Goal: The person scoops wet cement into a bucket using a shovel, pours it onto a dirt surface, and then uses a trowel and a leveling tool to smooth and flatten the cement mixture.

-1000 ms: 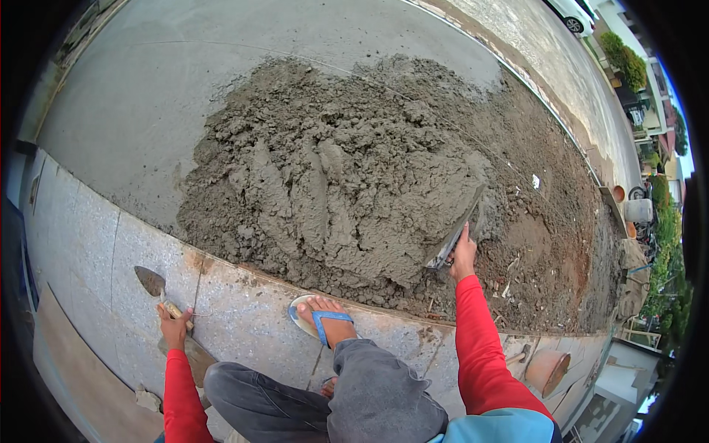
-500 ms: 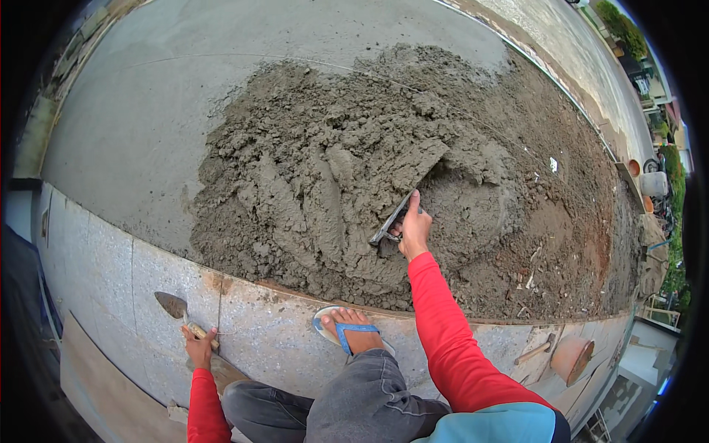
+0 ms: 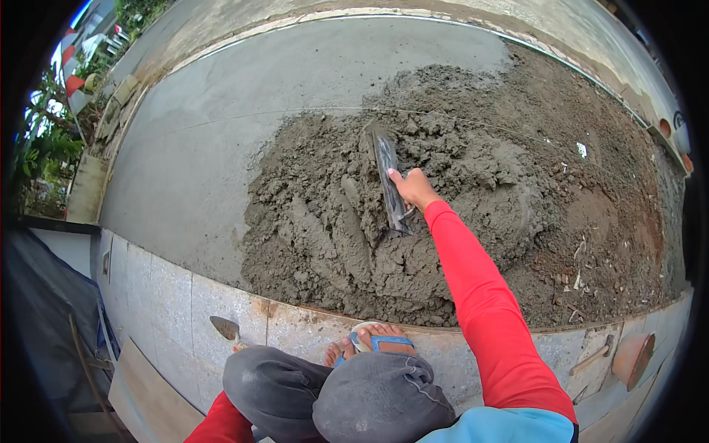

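Note:
My right hand (image 3: 416,187) is closed round the handle of a long metal finishing trowel (image 3: 386,170). Its blade stands tilted on edge in the rough wet concrete (image 3: 317,214), and grey paste coats its face. My left hand is hidden behind my bent knee; only the red sleeve (image 3: 223,421) shows. Just past that knee, the blade of a small pointed trowel (image 3: 224,326) lies over the tiled ledge (image 3: 170,288), its handle mostly covered.
Smoothed wet concrete (image 3: 185,162) spreads to the left, and bare brown soil (image 3: 605,214) to the right. A thin string (image 3: 332,109) crosses above the concrete. On the ledge at right are a hammer (image 3: 592,356) and an orange-brown bucket (image 3: 633,360). My sandalled foot (image 3: 388,340) is at the ledge's edge.
The finishing trowel has moved up and left and turned more upright, its blade face now showing. My left hand has gone out of sight behind my knee. The view has shifted.

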The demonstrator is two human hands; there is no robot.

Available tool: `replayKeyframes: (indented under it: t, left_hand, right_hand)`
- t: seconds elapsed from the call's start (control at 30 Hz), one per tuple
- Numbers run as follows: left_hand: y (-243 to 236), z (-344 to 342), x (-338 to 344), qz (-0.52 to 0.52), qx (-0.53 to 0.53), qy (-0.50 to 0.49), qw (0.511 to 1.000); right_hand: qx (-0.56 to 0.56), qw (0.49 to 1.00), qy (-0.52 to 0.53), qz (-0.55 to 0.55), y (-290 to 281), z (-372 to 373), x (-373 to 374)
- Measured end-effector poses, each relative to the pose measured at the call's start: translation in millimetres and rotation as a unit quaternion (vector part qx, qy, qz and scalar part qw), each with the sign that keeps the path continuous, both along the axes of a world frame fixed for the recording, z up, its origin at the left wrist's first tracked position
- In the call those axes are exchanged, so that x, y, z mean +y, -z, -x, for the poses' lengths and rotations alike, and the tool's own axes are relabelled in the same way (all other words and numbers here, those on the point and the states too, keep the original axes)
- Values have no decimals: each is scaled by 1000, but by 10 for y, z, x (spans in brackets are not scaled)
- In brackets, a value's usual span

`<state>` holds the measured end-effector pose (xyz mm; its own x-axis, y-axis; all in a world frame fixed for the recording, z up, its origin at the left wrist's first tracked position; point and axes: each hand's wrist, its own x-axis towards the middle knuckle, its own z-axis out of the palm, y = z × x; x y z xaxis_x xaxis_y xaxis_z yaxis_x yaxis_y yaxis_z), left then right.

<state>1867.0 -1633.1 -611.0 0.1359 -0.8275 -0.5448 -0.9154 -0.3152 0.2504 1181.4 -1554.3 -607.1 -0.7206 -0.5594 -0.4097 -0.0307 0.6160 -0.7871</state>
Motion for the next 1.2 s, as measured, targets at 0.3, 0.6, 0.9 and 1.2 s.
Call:
replayKeyframes:
  t: [0.3, 0.6, 0.9, 1.2]
  left_hand:
    - [-154, -319, -194, -39, -16, -50, 998]
    - [-221, -215, -168, -28, -18, 43, 999]
    - [-308, -207, -337, -98, -2, 45, 994]
    - [413, -1443, -501, 99, -13, -142, 985]
  right_hand:
    - [235, 895, -374, 63, -950, -805, 317]
    - [423, 745, -514, -42, -148, -935, -486]
    - [480, 784, -387, -67, 159, -457, -1922]
    - [402, 891, -210, 26, -717, 93, -816]
